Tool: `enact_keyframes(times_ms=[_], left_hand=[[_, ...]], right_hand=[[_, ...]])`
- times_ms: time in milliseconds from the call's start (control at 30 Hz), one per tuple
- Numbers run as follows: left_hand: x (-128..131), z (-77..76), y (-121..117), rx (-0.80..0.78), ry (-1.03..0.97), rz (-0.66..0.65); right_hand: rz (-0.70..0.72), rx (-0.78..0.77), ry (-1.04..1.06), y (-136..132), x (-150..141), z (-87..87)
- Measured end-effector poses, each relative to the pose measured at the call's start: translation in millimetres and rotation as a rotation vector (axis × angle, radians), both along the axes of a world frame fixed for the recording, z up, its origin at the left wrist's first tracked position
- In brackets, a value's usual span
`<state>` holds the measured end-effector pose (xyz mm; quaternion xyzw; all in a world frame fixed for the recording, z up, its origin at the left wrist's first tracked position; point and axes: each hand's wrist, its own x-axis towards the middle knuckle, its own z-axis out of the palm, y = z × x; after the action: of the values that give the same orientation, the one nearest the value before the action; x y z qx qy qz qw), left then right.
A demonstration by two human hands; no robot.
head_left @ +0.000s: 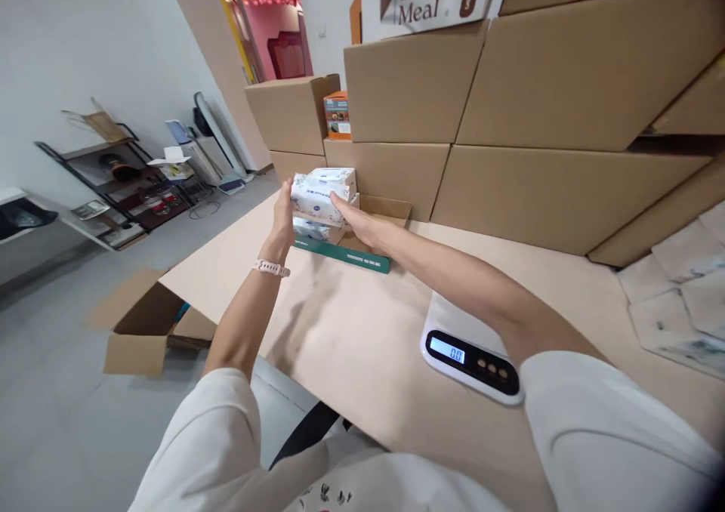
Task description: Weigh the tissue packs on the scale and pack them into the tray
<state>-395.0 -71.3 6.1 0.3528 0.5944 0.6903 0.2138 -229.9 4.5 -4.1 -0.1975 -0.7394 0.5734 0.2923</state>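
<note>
Both my arms reach forward to a small stack of white printed packs (pixel 322 192) at the far side of the table. My left hand (pixel 282 214) presses flat against the left side of the stack; a white band circles that wrist. My right hand (pixel 356 221) grips the right side, its fingers lying on the front of the middle pack. The stack rests in a shallow open cardboard box (pixel 390 208) that sits on a flat green box (pixel 345 255). Another white pack (pixel 338 174) lies on top at the back.
A white digital scale (pixel 473 353) reading 0.0 sits near my right elbow. Large cardboard cartons (pixel 544 97) are stacked behind the table (pixel 351 331). An open carton (pixel 141 331) lies on the floor at left, with dark shelves (pixel 121 187) beyond. Grey bags (pixel 680 293) lie at right.
</note>
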Motion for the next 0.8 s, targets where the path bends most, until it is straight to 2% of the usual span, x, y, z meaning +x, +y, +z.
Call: enact_keyframes(times_ms=[67, 100, 200, 267, 367, 467, 533, 600, 700, 800], left_hand=[[21.7, 12.8, -0.9, 0.092, 0.059, -0.065], [34.6, 19.0, -1.6, 0.149, 0.093, -0.109], [83.6, 31.1, -8.0, 0.304, 0.185, -0.273], [123.0, 29.4, -17.7, 0.348, 0.231, -0.355], [178.9, 8.0, -37.7, 0.311, 0.266, -0.488], [215.3, -27.7, -57.6, 0.229, 0.255, -0.742], [226.8, -50.0, -67.6, 0.125, 0.208, -0.877], [231.5, -66.1, -74.1, 0.038, 0.157, -0.942], [233.4, -79.4, -78.2, -0.037, 0.115, -0.966], [234.1, -87.7, -78.9, -0.095, 0.098, -0.967]], right_hand=[[0.028, -0.164, -0.023, -7.3, 37.3, 5.4], [0.009, -0.182, -0.003, -11.9, 59.7, 10.2], [-0.159, -0.077, 0.131, -29.3, 132.5, 27.1], [-0.334, -0.005, 0.182, -42.3, 178.5, 32.2], [-0.554, 0.012, 0.177, -60.3, 238.0, 19.3], [-0.723, -0.027, 0.139, -76.4, 285.6, -13.0], [-0.819, -0.044, 0.084, -87.5, 310.2, -36.0], [-0.867, -0.057, 0.031, -99.1, 327.9, -55.3], [-0.872, -0.086, 0.005, -115.1, 341.4, -75.7], [-0.866, -0.139, 0.008, -125.6, 343.5, -87.8]])
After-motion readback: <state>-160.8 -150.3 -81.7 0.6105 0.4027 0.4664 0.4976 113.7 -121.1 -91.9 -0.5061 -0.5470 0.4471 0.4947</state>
